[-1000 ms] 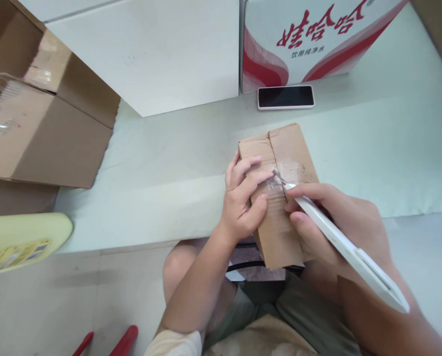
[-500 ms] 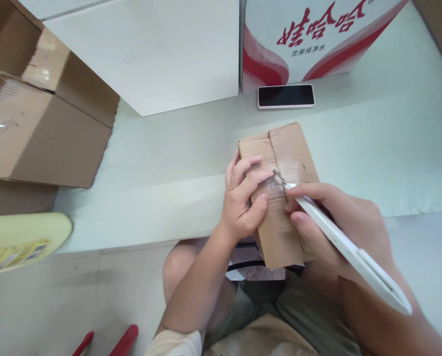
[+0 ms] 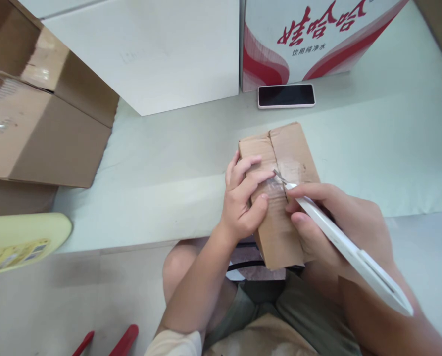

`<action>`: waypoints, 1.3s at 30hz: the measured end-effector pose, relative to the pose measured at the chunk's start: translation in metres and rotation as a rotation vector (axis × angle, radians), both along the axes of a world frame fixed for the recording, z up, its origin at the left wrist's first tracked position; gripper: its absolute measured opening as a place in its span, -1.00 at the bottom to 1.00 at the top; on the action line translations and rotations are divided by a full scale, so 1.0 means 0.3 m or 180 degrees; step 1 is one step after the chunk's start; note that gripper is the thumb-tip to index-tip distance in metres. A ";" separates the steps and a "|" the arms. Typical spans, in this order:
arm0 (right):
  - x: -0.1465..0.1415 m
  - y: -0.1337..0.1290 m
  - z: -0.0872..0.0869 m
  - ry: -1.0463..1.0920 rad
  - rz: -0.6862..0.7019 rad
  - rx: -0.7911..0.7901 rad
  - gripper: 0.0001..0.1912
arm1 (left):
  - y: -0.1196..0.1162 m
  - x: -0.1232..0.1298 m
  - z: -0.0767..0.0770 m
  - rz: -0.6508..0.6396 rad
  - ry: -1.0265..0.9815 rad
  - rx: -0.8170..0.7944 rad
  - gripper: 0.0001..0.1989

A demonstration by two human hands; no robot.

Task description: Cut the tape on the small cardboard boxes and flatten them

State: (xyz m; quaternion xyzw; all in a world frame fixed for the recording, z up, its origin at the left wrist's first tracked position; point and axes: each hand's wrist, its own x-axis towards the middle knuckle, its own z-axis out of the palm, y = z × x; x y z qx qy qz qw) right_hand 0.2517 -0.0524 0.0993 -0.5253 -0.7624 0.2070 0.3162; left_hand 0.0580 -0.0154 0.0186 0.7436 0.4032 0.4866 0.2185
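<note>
A small brown cardboard box (image 3: 280,232) lies at the front edge of the table, with clear tape across the seam on its top. My left hand (image 3: 243,202) grips the box's left side, its thumb and fingers resting on the top. In my right hand (image 3: 339,222) is a white utility knife (image 3: 339,240), held like a pen. Its blade is out and its tip touches the taped seam close to my left index fingertip. The box's right side is partly hidden behind my right hand.
Behind the box, a phone (image 3: 286,96) lies on the pale green table cover (image 3: 161,173). A white box (image 3: 161,54) and a red-and-white carton (image 3: 302,59) stand at the back. Large cardboard boxes (image 3: 57,133) fill the left, near a yellow-green object (image 3: 24,237).
</note>
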 end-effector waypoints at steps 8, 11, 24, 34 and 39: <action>0.007 0.002 0.003 -0.0046 0.0095 0.0013 -0.82 | -0.002 -0.002 0.003 0.0018 0.0089 -0.0065 -0.62; 0.007 0.002 0.004 -0.0048 0.0083 -0.0030 -0.82 | -0.002 -0.001 0.001 0.0006 0.0047 -0.0065 -0.62; 0.009 0.001 0.006 -0.0066 0.0088 -0.0067 -0.80 | -0.002 0.000 0.000 0.0004 -0.0005 -0.0092 -0.62; 0.009 0.002 0.004 -0.0047 0.0085 -0.0067 -0.81 | -0.002 0.001 0.002 0.0034 0.0039 -0.0099 -0.60; 0.011 0.002 0.006 -0.0070 0.0066 -0.0103 -0.80 | -0.001 0.001 0.001 0.0013 -0.0006 -0.0080 -0.62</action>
